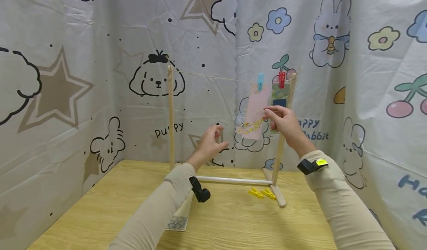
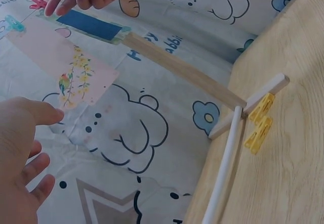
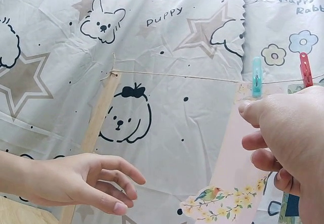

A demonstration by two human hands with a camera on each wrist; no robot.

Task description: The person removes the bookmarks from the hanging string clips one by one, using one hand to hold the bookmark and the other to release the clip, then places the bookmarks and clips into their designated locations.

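A pink card (image 1: 254, 107) with a bird and yellow blossoms hangs from a string (image 1: 213, 76), clipped by a light blue clothespin (image 1: 260, 82). To its right, a red clothespin (image 1: 281, 80) holds a green card with a dark blue patch (image 1: 279, 102), partly hidden behind my right hand (image 1: 287, 126). That hand is raised by the pink card's right edge, its fingers loosely bent around nothing. My left hand (image 1: 209, 144) hovers left of the pink card's lower end, thumb and fingers apart. In the left wrist view, the pink card (image 2: 55, 52) hangs beyond the left thumb.
The string runs between two wooden posts (image 1: 171, 120), joined low down by a white bar (image 1: 233, 180). Two yellow clothespins (image 1: 255, 193) lie on the table (image 1: 227, 220) near the right foot. A patterned card (image 1: 177, 223) lies partly under my left forearm. Printed curtains stand behind.
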